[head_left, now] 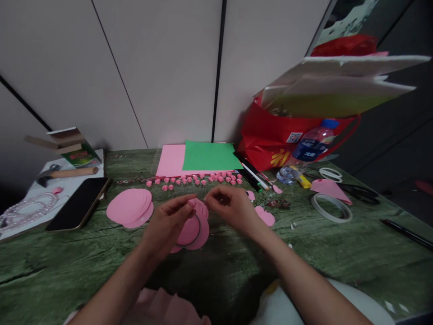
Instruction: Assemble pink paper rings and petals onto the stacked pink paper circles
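Observation:
Near the middle of the table, my left hand (169, 220) pinches a small piece of pink paper (193, 203) between thumb and fingers. My right hand (231, 207) is close on its right, fingers curled and fingertips together near the paper's edge; what they hold, if anything, is too small to make out. Under and beside my left hand lie pink paper shapes (202, 233) with a thin dark ring (199, 230) on them. A stack of pink paper circles (128, 205) is left of my left hand. Several small rolled pink pieces (184, 179) lie in rows beyond both hands.
Green sheet (211, 155) and pink sheet (170, 160) lie at the back. On the left are a phone (79, 204), hammer (72, 172), beads (29, 211) and box (81, 153). On the right are pens (252, 174), a bottle (309, 149), red bag (260, 135) and tape roll (331, 217).

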Demonstrator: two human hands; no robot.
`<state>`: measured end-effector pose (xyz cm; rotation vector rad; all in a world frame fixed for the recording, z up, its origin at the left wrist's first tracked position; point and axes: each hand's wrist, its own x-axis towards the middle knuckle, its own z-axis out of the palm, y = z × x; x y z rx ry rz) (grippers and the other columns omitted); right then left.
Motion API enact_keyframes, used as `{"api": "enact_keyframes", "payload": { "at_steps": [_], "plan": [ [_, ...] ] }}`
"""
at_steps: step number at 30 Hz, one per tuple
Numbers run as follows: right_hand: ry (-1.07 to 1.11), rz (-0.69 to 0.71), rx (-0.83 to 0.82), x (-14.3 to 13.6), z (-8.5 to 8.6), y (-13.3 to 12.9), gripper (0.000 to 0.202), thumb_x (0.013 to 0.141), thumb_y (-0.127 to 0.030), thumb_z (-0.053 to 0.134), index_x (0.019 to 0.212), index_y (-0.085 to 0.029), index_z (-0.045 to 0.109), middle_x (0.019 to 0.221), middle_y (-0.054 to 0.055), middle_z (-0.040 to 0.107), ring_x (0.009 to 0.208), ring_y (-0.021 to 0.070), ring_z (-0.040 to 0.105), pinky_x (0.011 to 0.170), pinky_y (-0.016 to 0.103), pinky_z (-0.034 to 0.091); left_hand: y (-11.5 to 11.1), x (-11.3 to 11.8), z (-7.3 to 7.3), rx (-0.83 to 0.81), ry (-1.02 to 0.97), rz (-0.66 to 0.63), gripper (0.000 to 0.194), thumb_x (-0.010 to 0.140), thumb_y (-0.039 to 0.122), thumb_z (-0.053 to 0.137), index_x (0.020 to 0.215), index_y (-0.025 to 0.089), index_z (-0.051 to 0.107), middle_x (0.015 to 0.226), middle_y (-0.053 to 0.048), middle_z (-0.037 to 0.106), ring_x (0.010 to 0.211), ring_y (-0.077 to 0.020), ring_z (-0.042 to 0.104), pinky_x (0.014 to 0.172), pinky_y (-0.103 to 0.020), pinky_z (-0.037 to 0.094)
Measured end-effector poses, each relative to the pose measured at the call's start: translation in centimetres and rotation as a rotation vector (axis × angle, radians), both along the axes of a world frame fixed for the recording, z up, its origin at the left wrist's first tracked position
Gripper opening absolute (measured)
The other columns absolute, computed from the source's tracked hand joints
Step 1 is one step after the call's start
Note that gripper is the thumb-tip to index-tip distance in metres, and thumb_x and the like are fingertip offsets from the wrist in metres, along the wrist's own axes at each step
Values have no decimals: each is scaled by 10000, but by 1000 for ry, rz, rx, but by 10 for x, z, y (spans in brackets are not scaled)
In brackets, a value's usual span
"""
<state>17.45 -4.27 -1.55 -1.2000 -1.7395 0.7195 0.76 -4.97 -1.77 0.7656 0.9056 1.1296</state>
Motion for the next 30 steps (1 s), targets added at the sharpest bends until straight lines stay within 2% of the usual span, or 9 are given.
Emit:
{"api": "enact_keyframes", "payload": {
  "at_steps": [2, 5, 8, 10, 12, 14, 18, 22, 30],
  "plan": [
    [-97, -215, 61, 20, 1, 7, 78, 709, -167, 536, 642, -165, 576, 631, 18, 623, 573, 138, 573, 566, 254, 435, 1, -1, 0, -42, -68, -13, 267, 533, 155, 772, 792, 134, 711, 675, -15, 666, 624, -73, 570, 658, -179, 471],
    [-364, -540, 152, 54, 2, 18, 62, 651, -115, 549, 676, -161, 582, 764, 65, 641, 679, 187, 589, 626, 287, 422, 2, -4, -1, -91, -157, -61, 279, 545, 130, 769, 817, 117, 704, 677, -29, 661, 645, -82, 581, 686, -188, 484],
    [-604, -651, 84, 70, 2, 20, 132, 715, -125, 504, 743, -179, 621, 683, 66, 645, 682, 217, 599, 610, 292, 396, 2, -5, -2, -120, -221, -103, 258, 563, 106, 757, 814, 99, 699, 683, -42, 657, 654, -96, 587, 673, -190, 492],
    [-663, -554, 9, 64, 2, 17, 125, 750, -171, 516, 779, -203, 633, 603, 41, 638, 620, 212, 600, 570, 282, 387, 3, -6, -2, -124, -254, -109, 236, 575, 94, 747, 805, 97, 697, 678, -37, 649, 646, -99, 587, 662, -189, 494],
    [-608, -378, 38, 49, 2, 11, 143, 747, -205, 568, 880, -214, 618, 597, 14, 644, 596, 196, 601, 560, 271, 396, 4, -6, -2, -124, -276, -107, 224, 587, 93, 740, 805, 97, 693, 669, -29, 639, 643, -102, 586, 657, -191, 496],
    [-467, -187, 181, 30, 1, 6, 270, 741, -235, 610, 1007, -215, 568, 665, 1, 656, 635, 172, 608, 595, 262, 424, 5, -6, -2, -122, -284, -105, 206, 603, 99, 730, 805, 95, 687, 674, -24, 631, 650, -106, 584, 654, -194, 496],
    [-285, 30, 492, 2, -4, -2, 157, 793, -216, 564, 947, -197, 581, 879, 39, 634, 811, 145, 595, 677, 246, 455, 6, -6, -2, -95, -286, -102, 158, 647, 104, 696, 804, 102, 680, 720, -26, 633, 679, -112, 581, 667, -206, 494],
    [-318, 90, 607, -5, -10, -3, 155, 830, -184, 505, 961, -187, 587, 898, 47, 640, 810, 139, 594, 674, 248, 475, 5, -5, -2, -72, -271, -126, 118, 677, 92, 665, 794, 102, 677, 752, -37, 636, 715, -109, 577, 701, -208, 487],
    [-387, 4, 710, -5, -10, -3, 130, 831, -180, 477, 862, -162, 602, 851, 65, 629, 766, 144, 590, 611, 246, 477, 4, -3, -2, -66, -213, -120, 129, 664, 111, 678, 793, 112, 678, 813, -44, 648, 752, -116, 579, 722, -214, 480]
  ]
}}
